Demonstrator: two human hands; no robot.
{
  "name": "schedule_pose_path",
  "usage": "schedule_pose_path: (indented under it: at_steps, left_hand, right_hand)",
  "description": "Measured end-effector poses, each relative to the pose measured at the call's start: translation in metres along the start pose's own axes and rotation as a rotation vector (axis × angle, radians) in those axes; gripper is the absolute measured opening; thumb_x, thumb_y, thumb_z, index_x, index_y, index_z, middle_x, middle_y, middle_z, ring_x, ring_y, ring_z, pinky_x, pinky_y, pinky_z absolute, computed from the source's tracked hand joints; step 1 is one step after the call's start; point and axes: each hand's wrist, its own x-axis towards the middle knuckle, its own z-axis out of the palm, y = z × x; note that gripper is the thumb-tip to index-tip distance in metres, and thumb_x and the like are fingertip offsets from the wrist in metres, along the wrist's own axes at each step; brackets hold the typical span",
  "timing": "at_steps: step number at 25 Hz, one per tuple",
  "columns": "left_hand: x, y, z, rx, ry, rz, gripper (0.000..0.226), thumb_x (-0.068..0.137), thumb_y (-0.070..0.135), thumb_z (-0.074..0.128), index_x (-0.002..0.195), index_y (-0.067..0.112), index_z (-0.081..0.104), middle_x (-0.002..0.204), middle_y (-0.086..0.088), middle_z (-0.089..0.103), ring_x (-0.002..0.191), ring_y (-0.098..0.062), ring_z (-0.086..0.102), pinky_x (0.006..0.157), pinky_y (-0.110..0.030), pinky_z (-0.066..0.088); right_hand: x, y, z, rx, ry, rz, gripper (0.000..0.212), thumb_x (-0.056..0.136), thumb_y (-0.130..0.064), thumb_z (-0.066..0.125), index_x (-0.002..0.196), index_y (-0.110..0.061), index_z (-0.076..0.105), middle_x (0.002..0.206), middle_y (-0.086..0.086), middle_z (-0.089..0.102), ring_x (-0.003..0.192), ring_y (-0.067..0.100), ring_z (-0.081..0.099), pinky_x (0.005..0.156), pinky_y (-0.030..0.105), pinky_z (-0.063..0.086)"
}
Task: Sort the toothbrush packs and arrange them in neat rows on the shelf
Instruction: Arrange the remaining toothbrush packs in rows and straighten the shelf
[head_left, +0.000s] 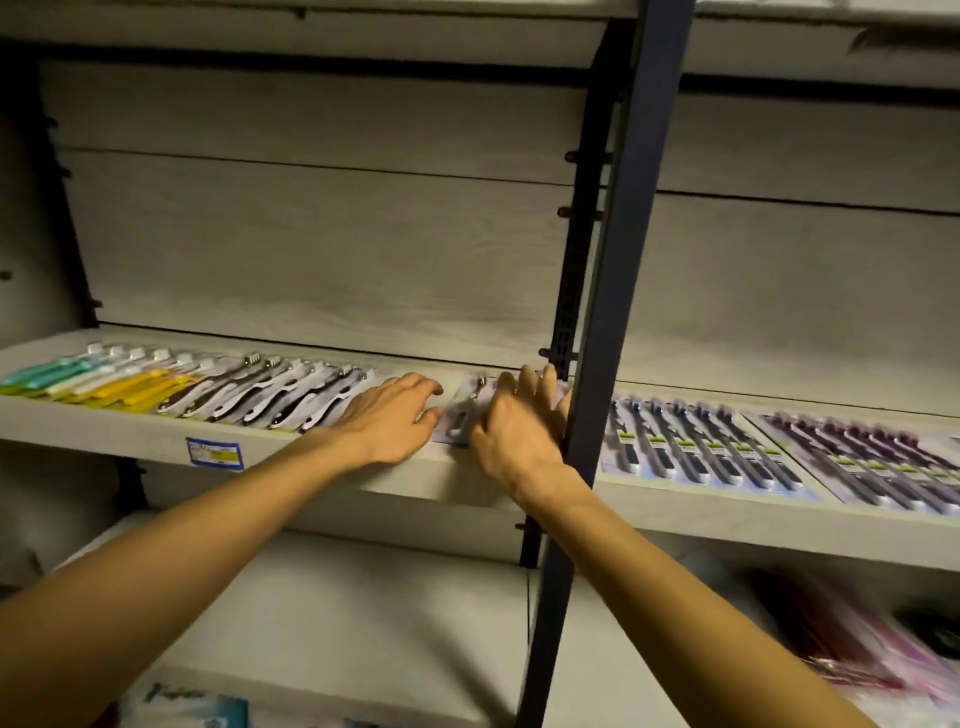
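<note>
A pale grey shelf (156, 431) carries overlapping toothbrush packs laid flat. At the left lie teal, white and yellow packs (98, 382), then a row of grey-and-white packs (270, 397). Between my hands lies a small stack of grey packs (460, 410). My left hand (389, 423) lies on the shelf with its fingers bent, fingertips touching the left edge of that stack. My right hand (519, 426) lies over the stack's right part with fingers stretched toward the back, beside the upright post. Whether either hand grips a pack is hidden.
A dark blue upright post (618, 291) splits the shelving just right of my right hand. Beyond it lie rows of blue packs (691, 447) and purple packs (872, 457). A blue price label (214, 453) sits on the shelf's front edge. A lower shelf holds blurred pink packs (857, 644).
</note>
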Motion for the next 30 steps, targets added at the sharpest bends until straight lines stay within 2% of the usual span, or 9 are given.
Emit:
schedule_pose_path:
  at_steps: [2, 4, 5, 7, 10, 13, 16, 24, 30]
  left_hand:
    - [0.021, -0.006, 0.006, -0.022, -0.019, 0.002, 0.046, 0.105, 0.035, 0.039, 0.148, 0.019, 0.043, 0.155, -0.004, 0.043, 0.137, -0.028, 0.045, 0.106, -0.041, 0.043]
    - [0.038, -0.008, 0.015, -0.054, -0.028, 0.033, 0.046, 0.105, 0.037, 0.038, 0.147, 0.02, 0.045, 0.153, -0.005, 0.045, 0.134, -0.028, 0.047, 0.105, -0.041, 0.044]
    - [0.045, -0.008, 0.02, -0.072, -0.042, 0.061, 0.046, 0.105, 0.039, 0.038, 0.146, 0.021, 0.047, 0.152, -0.005, 0.047, 0.133, -0.028, 0.049, 0.104, -0.041, 0.045]
    - [0.056, -0.006, 0.031, -0.099, -0.091, 0.135, 0.046, 0.104, 0.046, 0.035, 0.143, 0.025, 0.05, 0.151, -0.003, 0.049, 0.131, -0.026, 0.05, 0.106, -0.042, 0.045]
    - [0.063, -0.007, 0.042, -0.104, -0.135, 0.212, 0.05, 0.102, 0.054, 0.025, 0.136, 0.032, 0.054, 0.148, 0.0, 0.052, 0.125, -0.025, 0.054, 0.101, -0.044, 0.047]
    - [0.06, -0.023, 0.043, -0.074, -0.103, 0.23, 0.055, 0.096, 0.059, 0.022, 0.126, 0.032, 0.059, 0.137, 0.002, 0.057, 0.115, -0.024, 0.058, 0.092, -0.045, 0.051]
    - [0.055, -0.048, 0.037, -0.074, -0.078, 0.27, 0.066, 0.09, 0.067, 0.018, 0.123, 0.031, 0.062, 0.13, 0.004, 0.06, 0.111, -0.021, 0.059, 0.089, -0.044, 0.053]
    - [0.057, -0.068, 0.027, -0.093, -0.034, 0.315, 0.06, 0.098, 0.066, 0.032, 0.126, 0.021, 0.06, 0.132, -0.003, 0.056, 0.11, -0.021, 0.057, 0.089, -0.042, 0.052]
    - [0.106, -0.058, 0.036, -0.155, -0.096, 0.285, 0.065, 0.099, 0.065, 0.031, 0.145, 0.021, 0.044, 0.151, -0.005, 0.045, 0.13, -0.027, 0.048, 0.1, -0.045, 0.045]
  right_hand:
    - [0.012, 0.005, 0.006, -0.013, -0.134, -0.011, 0.045, 0.1, -0.019, 0.05, 0.139, 0.002, 0.042, 0.143, 0.026, 0.042, 0.133, 0.035, 0.038, 0.085, -0.001, 0.028]
    - [0.019, 0.0, 0.005, -0.029, -0.219, -0.052, 0.049, 0.104, -0.014, 0.044, 0.146, 0.008, 0.031, 0.152, 0.028, 0.033, 0.131, 0.011, 0.048, 0.069, 0.001, 0.028]
    - [0.022, 0.002, 0.006, -0.024, -0.237, -0.02, 0.058, 0.104, -0.021, 0.045, 0.15, 0.006, 0.022, 0.156, 0.026, 0.026, 0.132, 0.002, 0.045, 0.086, 0.001, 0.032]
    - [0.02, 0.006, 0.012, -0.021, -0.222, 0.171, 0.076, 0.099, -0.04, 0.048, 0.155, -0.004, 0.013, 0.161, 0.022, 0.013, 0.149, 0.024, 0.022, 0.12, 0.035, 0.021]
    - [0.024, 0.003, 0.018, -0.088, -0.244, 0.244, 0.068, 0.095, -0.045, 0.049, 0.152, -0.014, 0.028, 0.16, 0.015, 0.02, 0.148, 0.038, 0.015, 0.119, 0.05, 0.016]
    - [0.021, 0.001, 0.023, -0.089, -0.121, 0.182, 0.034, 0.092, -0.04, 0.045, 0.12, -0.023, 0.058, 0.132, 0.006, 0.052, 0.127, 0.032, 0.047, 0.108, 0.05, 0.031]
    - [0.018, -0.009, 0.027, 0.017, -0.073, 0.106, 0.024, 0.094, -0.041, 0.035, 0.092, -0.028, 0.055, 0.103, 0.001, 0.063, 0.096, 0.027, 0.06, 0.096, 0.048, 0.04]
    - [0.043, 0.005, 0.029, -0.036, 0.152, 0.194, 0.041, 0.096, -0.05, 0.04, 0.118, -0.025, 0.065, 0.13, 0.003, 0.061, 0.121, 0.027, 0.051, 0.1, 0.046, 0.041]
    - [0.06, 0.015, 0.048, -0.125, -0.094, 0.521, 0.045, 0.098, -0.053, 0.031, 0.126, -0.029, 0.057, 0.139, 0.011, 0.052, 0.13, 0.034, 0.042, 0.109, 0.055, 0.024]
